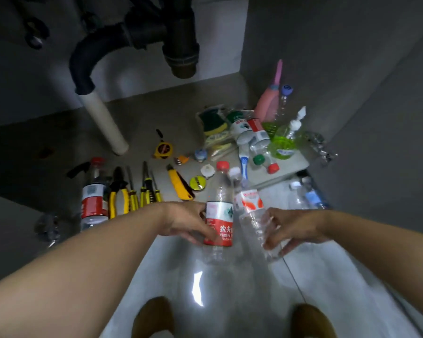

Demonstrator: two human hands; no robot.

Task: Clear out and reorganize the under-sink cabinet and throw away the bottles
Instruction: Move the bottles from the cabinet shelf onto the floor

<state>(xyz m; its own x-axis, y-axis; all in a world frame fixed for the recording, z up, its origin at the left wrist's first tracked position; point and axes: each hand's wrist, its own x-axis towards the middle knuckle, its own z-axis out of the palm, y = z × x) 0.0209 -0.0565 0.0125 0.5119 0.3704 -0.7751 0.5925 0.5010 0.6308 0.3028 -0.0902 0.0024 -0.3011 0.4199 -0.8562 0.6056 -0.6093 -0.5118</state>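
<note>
- Head view: my left hand [189, 222] is wrapping its fingers around a red-capped water bottle [219, 215], gripping it at the red label; my right hand [294, 226] is pinching a clear white-capped bottle [250, 215] low on its body; both bottles are hanging above the pale floor [230, 289], just beside each other.
- More bottles are lying in the cabinet: one red-labelled bottle [93, 196] beside the yellow pliers [119, 191]; a bottle cluster [252, 137] near the green soap dispenser [286, 140].

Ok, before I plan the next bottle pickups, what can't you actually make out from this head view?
- Cabinet's left side: too dark to tell what lies there.
- Clear bottles right of the cabinet edge: blurred, count unclear.
- Red-label bottle in the left hand: base blurred, contents unclear.
- Clear bottle in the right hand: fingers hide its lower part.
- Pile around the green basket: overlapping, items uncountable.
</note>
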